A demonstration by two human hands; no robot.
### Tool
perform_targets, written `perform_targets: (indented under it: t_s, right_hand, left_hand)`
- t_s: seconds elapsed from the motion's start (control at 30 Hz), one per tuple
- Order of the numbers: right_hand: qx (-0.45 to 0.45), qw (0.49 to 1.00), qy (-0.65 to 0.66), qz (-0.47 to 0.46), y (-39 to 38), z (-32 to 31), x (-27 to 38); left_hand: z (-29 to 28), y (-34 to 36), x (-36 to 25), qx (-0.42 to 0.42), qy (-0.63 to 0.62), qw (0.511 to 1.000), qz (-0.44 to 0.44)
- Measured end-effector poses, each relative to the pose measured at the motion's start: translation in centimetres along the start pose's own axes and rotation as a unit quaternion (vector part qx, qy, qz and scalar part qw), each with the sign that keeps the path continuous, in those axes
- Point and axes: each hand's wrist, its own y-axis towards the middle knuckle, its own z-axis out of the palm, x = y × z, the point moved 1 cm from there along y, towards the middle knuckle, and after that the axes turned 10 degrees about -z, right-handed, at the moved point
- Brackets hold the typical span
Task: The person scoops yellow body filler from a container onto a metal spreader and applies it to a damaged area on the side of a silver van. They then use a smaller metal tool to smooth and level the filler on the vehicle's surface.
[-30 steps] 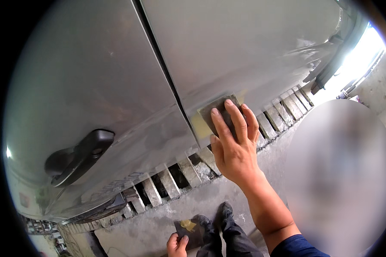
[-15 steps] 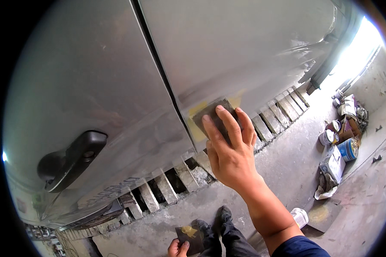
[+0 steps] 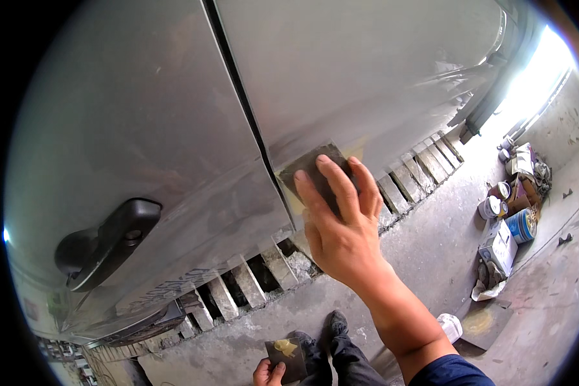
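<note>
Right hand [image 3: 347,241]: spread over a dark sheet [image 3: 307,162] against the grey panel [image 3: 367,77], grip underneath hidden from me; yellow patch [image 3: 294,203]: already on, partly covered; left hand [image 3: 267,373]: pinched a dark plate [image 3: 294,368], where yellow paste [image 3: 284,347] lay unspread

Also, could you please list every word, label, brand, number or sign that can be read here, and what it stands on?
None reads clearly.
Grey panel, near the black handle: letter-like marks, too distorted to read.
White box: print too small to read.
Blue can: label too small to read.
Sheet in the left hand; pad under the right hand: no text seen.
</note>
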Motion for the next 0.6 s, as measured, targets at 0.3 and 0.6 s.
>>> perform_targets:
  t_s: [0.3,0.6]
  right_hand:
    - [0.013,1.0,0.005,0.012,-0.1,-0.3,0.6]
    - [0.022,1.0,-0.013,0.006,-1.0,0.7,0.0]
  left_hand:
    - [-0.1,0.2,0.5,0.006,-0.021,1.0,-0.004]
    - [0.2,0.2,-0.6,0.014,-0.025,1.0,-0.006]
